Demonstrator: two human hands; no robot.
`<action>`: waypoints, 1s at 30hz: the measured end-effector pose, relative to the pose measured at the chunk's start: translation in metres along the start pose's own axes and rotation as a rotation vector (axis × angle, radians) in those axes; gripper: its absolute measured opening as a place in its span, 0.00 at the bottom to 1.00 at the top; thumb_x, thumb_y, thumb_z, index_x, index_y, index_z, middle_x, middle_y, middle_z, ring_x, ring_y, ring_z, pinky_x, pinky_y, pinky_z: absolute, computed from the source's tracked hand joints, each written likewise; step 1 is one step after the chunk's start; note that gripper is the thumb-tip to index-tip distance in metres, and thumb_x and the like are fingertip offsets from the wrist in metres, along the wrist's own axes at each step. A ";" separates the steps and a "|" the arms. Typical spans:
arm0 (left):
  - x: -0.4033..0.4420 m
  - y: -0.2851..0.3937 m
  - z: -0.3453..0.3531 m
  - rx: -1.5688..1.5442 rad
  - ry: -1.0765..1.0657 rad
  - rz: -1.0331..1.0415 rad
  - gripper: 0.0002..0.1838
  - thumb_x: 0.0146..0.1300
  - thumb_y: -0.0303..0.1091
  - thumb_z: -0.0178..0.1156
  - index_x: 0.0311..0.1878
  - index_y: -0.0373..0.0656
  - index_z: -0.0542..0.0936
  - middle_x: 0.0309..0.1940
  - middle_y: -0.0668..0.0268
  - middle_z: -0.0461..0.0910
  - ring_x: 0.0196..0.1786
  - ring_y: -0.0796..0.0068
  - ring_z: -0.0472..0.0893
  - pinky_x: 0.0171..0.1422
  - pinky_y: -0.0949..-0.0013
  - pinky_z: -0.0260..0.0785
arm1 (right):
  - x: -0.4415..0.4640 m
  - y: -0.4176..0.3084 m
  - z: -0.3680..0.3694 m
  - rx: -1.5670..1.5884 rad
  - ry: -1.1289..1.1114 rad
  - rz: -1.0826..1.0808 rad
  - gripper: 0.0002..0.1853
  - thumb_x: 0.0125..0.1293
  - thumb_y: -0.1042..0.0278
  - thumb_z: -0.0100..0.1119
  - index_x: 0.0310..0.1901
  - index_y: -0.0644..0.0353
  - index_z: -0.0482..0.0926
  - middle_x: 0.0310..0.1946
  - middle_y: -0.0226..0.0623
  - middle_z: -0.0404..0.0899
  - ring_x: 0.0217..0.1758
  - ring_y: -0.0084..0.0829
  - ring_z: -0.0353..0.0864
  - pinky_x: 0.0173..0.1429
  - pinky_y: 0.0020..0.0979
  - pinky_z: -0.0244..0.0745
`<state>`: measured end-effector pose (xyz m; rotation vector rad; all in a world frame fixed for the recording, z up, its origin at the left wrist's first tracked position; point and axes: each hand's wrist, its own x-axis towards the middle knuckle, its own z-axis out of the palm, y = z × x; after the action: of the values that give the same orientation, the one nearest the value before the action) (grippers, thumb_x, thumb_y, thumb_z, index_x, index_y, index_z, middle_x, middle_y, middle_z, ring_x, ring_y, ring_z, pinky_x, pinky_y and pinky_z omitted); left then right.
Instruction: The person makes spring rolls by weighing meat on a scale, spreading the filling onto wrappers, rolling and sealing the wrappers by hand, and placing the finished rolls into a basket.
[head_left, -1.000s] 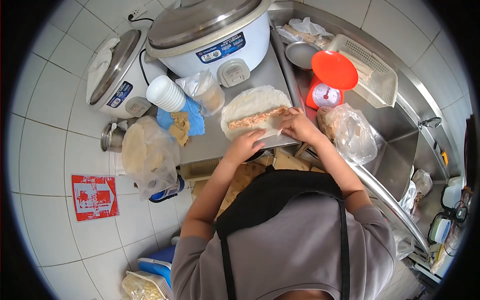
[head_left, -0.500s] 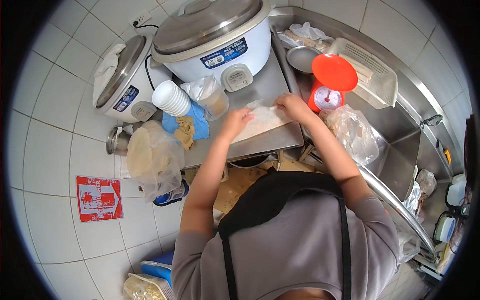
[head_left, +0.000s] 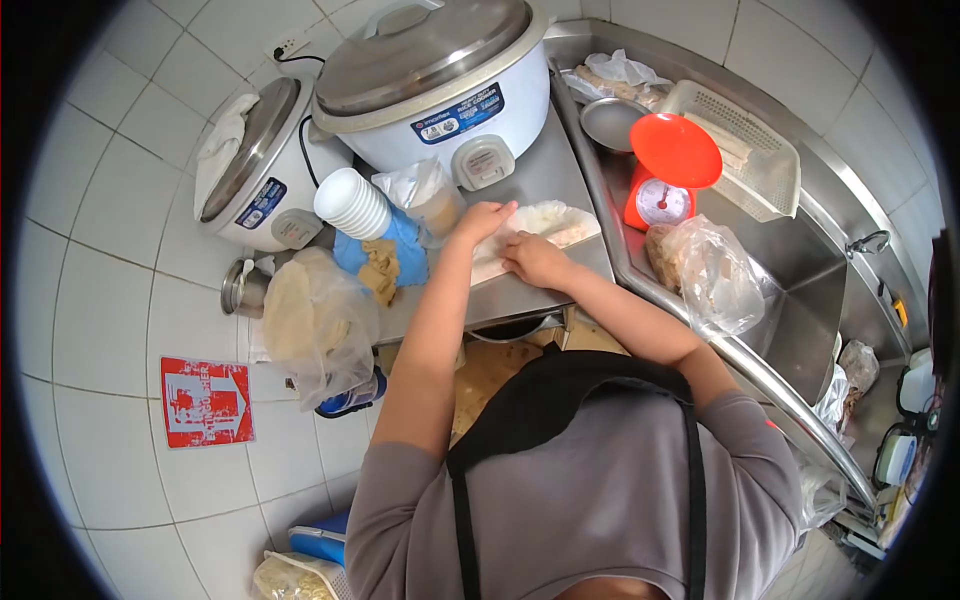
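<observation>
Grip width unclear, left hand point(head_left: 482, 223) and right hand point(head_left: 537, 260) touch wrapper point(head_left: 562, 222); basket point(head_left: 772, 182) holds rolls point(head_left: 727, 143).

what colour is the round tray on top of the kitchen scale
The scale's round tray is bright red-orange, clearest in the current head view.

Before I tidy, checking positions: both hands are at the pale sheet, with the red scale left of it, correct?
Wrong side: the head view shows the red scale right of the pale sheet; left hand and right hand are at it.
</observation>
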<state>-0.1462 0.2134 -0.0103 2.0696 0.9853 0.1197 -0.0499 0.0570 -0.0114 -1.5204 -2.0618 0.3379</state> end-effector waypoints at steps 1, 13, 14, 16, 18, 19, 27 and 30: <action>0.001 -0.003 0.002 -0.055 -0.021 -0.025 0.31 0.60 0.61 0.53 0.38 0.36 0.82 0.31 0.56 0.82 0.34 0.66 0.79 0.43 0.65 0.69 | 0.001 -0.002 -0.002 0.003 -0.036 -0.003 0.10 0.58 0.63 0.58 0.35 0.61 0.79 0.40 0.43 0.77 0.48 0.44 0.74 0.53 0.41 0.70; -0.009 -0.003 0.006 -0.164 -0.111 -0.006 0.38 0.64 0.69 0.37 0.47 0.44 0.83 0.43 0.57 0.81 0.45 0.66 0.76 0.57 0.65 0.66 | 0.025 -0.017 0.012 -0.039 -0.294 -0.042 0.16 0.47 0.61 0.68 0.37 0.61 0.80 0.42 0.42 0.78 0.51 0.43 0.75 0.56 0.40 0.68; -0.008 -0.004 0.008 -0.169 -0.110 0.014 0.38 0.65 0.69 0.37 0.47 0.45 0.83 0.44 0.57 0.81 0.46 0.65 0.76 0.59 0.65 0.65 | 0.025 -0.018 0.025 -0.027 -0.263 -0.115 0.16 0.47 0.62 0.68 0.37 0.62 0.80 0.42 0.42 0.78 0.50 0.43 0.75 0.56 0.40 0.68; -0.008 -0.004 0.009 -0.165 -0.108 0.018 0.38 0.64 0.69 0.35 0.48 0.47 0.83 0.47 0.56 0.80 0.48 0.64 0.75 0.61 0.65 0.63 | 0.023 -0.020 0.024 0.034 -0.217 -0.174 0.16 0.46 0.64 0.68 0.36 0.61 0.80 0.42 0.42 0.78 0.50 0.43 0.75 0.56 0.40 0.69; -0.014 -0.002 0.010 -0.159 -0.080 0.018 0.38 0.64 0.70 0.34 0.48 0.49 0.83 0.47 0.56 0.79 0.48 0.64 0.75 0.61 0.65 0.63 | 0.016 -0.016 0.011 0.137 -0.179 -0.147 0.15 0.46 0.65 0.68 0.36 0.61 0.80 0.41 0.41 0.78 0.50 0.43 0.75 0.55 0.40 0.70; -0.021 0.004 0.012 -0.156 -0.053 0.019 0.38 0.64 0.70 0.33 0.49 0.50 0.83 0.46 0.57 0.79 0.47 0.64 0.75 0.60 0.65 0.63 | 0.013 -0.014 0.002 0.083 -0.199 -0.065 0.15 0.46 0.66 0.68 0.36 0.61 0.80 0.40 0.41 0.78 0.49 0.43 0.75 0.54 0.39 0.70; -0.029 0.020 0.012 -0.077 0.015 0.037 0.38 0.65 0.68 0.32 0.48 0.50 0.83 0.37 0.59 0.76 0.41 0.67 0.73 0.54 0.65 0.64 | 0.005 0.000 -0.030 -0.010 -0.247 0.074 0.14 0.44 0.65 0.70 0.33 0.60 0.81 0.37 0.38 0.78 0.47 0.42 0.75 0.51 0.38 0.70; -0.029 0.021 0.017 -0.096 0.046 0.043 0.35 0.66 0.65 0.35 0.45 0.49 0.85 0.45 0.52 0.80 0.47 0.59 0.77 0.57 0.62 0.65 | 0.003 0.013 -0.035 -0.013 -0.287 0.124 0.15 0.43 0.66 0.71 0.34 0.60 0.80 0.37 0.38 0.78 0.47 0.42 0.75 0.51 0.38 0.70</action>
<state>-0.1472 0.1751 0.0006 2.0082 0.9447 0.2338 -0.0202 0.0603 0.0117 -1.6936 -2.1915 0.6235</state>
